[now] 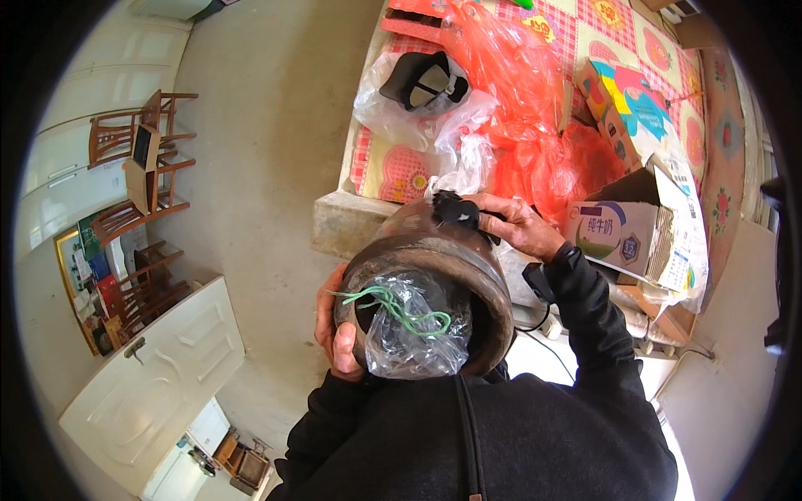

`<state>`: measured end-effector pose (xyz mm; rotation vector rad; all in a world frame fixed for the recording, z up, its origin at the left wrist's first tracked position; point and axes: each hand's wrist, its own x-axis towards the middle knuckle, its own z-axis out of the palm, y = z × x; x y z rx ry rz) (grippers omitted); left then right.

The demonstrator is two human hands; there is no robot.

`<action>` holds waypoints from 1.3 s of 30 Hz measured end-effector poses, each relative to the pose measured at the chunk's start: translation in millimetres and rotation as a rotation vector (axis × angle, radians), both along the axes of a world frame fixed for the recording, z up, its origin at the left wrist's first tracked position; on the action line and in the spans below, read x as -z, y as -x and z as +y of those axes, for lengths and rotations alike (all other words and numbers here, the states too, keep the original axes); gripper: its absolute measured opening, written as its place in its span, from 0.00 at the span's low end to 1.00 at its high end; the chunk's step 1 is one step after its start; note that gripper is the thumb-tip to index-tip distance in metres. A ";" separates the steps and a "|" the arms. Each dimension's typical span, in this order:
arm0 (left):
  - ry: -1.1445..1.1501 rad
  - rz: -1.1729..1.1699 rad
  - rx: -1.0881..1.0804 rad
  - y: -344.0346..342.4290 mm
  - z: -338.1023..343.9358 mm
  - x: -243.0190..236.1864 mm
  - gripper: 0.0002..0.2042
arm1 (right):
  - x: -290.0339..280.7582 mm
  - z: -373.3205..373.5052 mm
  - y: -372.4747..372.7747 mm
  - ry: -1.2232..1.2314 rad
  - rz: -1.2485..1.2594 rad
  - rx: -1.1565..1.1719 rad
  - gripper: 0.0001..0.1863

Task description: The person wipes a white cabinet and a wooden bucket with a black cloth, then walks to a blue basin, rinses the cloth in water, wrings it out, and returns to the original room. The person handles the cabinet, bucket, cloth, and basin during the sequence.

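Against chest, brown clay jar [434,250] tipped on side, mouth toward camera, stuffed with clear plastic bag [413,334] tied by green string [399,307]. Left hand [334,330] curled round jar rim, thumb over edge. Right hand [522,224] on jar's far end, fingers [493,219] pressing black rag [457,209]. Beyond: orange plastic bags [518,100], cardboard carton [614,230].

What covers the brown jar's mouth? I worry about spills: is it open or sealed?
Sealed, it seems: clear plastic film covers the mouth of the brown jar, tied with green string. Left hand and right hand hold it.
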<state>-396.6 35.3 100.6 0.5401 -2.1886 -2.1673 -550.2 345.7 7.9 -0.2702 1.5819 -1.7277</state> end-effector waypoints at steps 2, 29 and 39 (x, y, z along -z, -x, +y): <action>0.039 0.020 0.007 -0.8 -2.7 2.8 0.45 | 10.8 0.8 7.8 -0.024 -0.125 -0.037 0.21; 0.151 0.054 0.037 -7.4 -12.1 7.3 0.44 | 63.2 -74.5 84.0 0.147 -0.125 -0.387 0.17; 0.106 0.097 0.041 -5.5 -10.8 11.1 0.43 | -88.8 -23.1 37.4 0.016 0.443 -0.217 0.17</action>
